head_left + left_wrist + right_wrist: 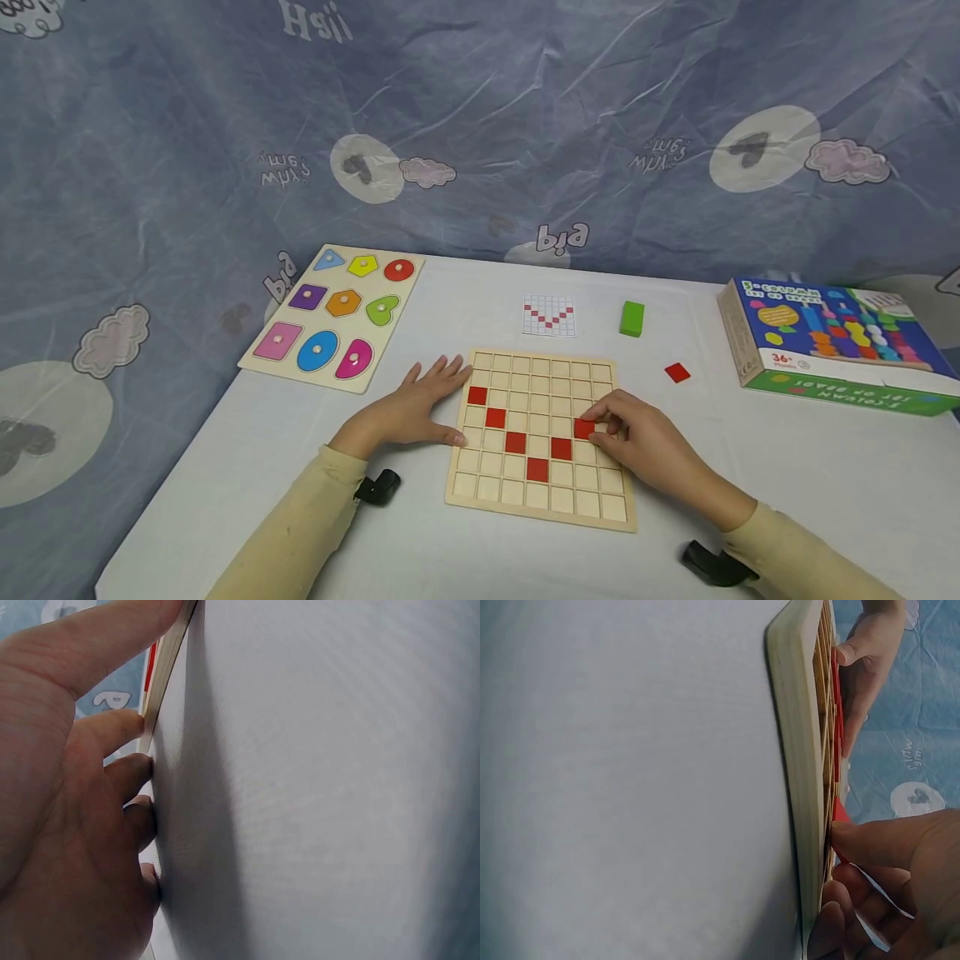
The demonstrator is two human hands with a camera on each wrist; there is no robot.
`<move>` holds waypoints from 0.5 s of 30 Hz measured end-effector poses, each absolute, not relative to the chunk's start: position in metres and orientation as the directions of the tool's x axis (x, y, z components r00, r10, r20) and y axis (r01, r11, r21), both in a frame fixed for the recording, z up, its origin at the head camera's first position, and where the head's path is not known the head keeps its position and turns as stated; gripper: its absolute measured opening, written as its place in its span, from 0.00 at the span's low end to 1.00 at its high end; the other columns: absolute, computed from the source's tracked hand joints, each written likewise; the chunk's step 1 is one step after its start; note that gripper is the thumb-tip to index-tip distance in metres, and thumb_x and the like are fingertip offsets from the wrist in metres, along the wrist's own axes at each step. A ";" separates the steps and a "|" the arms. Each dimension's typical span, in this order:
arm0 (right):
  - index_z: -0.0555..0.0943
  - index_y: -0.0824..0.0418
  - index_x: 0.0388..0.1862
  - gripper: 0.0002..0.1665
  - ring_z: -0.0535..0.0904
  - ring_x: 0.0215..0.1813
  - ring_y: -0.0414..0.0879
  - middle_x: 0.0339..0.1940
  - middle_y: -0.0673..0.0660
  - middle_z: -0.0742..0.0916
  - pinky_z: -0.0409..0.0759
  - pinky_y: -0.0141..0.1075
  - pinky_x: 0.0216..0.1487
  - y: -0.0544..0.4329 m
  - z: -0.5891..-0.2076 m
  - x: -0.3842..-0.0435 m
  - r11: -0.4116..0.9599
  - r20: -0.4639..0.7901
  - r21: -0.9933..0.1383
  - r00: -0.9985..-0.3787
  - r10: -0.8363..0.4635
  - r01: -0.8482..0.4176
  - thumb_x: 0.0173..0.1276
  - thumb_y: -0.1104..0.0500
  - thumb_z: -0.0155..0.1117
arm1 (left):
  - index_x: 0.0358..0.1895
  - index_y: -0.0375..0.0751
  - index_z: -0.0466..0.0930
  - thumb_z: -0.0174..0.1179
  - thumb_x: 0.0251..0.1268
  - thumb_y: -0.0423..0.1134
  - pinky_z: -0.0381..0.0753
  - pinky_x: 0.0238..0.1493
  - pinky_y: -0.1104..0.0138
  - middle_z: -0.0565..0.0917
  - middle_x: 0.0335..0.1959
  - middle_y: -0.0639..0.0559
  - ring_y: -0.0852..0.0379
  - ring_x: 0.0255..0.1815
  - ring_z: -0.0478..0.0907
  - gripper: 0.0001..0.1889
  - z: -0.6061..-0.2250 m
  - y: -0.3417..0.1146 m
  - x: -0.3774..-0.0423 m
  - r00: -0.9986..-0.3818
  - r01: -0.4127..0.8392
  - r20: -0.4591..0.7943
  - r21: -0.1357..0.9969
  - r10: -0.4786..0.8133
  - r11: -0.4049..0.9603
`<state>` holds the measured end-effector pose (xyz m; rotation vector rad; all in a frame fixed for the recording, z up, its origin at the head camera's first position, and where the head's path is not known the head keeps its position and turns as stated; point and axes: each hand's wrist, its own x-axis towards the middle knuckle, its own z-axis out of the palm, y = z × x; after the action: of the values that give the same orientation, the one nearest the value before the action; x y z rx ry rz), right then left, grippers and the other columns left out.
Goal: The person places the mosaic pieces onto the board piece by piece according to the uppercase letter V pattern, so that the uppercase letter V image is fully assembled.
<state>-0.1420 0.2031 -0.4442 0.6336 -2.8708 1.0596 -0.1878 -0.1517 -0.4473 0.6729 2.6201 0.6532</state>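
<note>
A wooden grid board [540, 510] lies on the table, with several red square tiles set in its cells in a V-like line. At the right arm of that line, my right hand [648, 437] pinches a red square tile [583, 428] between thumb and fingers. The right wrist view shows that tile [841, 813] tilted at the board's surface. My left hand [420, 408] rests at the board's left edge, fingers spread and thumb touching the rim. One loose red tile [677, 372] lies to the right of the board.
Behind the board are a small pattern card [549, 316] and a green block [632, 318]. A shape puzzle board [335, 318] lies at the left, and a colourful toy box [840, 346] stands at the right. A printed blue cloth [480, 108] hangs behind the table.
</note>
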 end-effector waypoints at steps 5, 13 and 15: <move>0.86 0.53 0.43 0.14 0.74 0.34 0.37 0.37 0.46 0.82 0.75 0.30 0.33 0.203 -0.444 -0.143 0.704 0.152 -0.598 -0.916 -0.370 -0.384 0.60 0.67 0.76 | 0.83 0.51 0.51 0.76 0.51 0.60 0.29 0.80 0.46 0.47 0.84 0.51 0.48 0.85 0.34 0.58 -0.448 -0.152 -0.188 -0.823 0.361 -0.218 0.510 0.524 0.780; 0.88 0.51 0.46 0.15 0.74 0.35 0.37 0.41 0.44 0.84 0.76 0.30 0.34 0.203 -0.444 -0.142 0.704 0.125 -0.601 -0.914 -0.385 -0.379 0.62 0.66 0.75 | 0.83 0.51 0.52 0.76 0.51 0.59 0.28 0.80 0.46 0.47 0.84 0.50 0.48 0.85 0.34 0.58 -0.448 -0.152 -0.189 -0.821 0.361 -0.217 0.519 0.527 0.775; 0.89 0.51 0.46 0.15 0.75 0.36 0.37 0.42 0.44 0.84 0.77 0.31 0.35 0.203 -0.444 -0.142 0.704 0.123 -0.600 -0.914 -0.388 -0.380 0.62 0.66 0.75 | 0.83 0.51 0.52 0.76 0.51 0.59 0.28 0.80 0.46 0.47 0.84 0.51 0.48 0.85 0.34 0.58 -0.448 -0.152 -0.188 -0.822 0.358 -0.218 0.520 0.526 0.776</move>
<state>-0.1417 0.2028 -0.4440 0.6553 -2.9115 1.0207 -0.1883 -0.1520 -0.4483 0.6759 2.6167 0.6642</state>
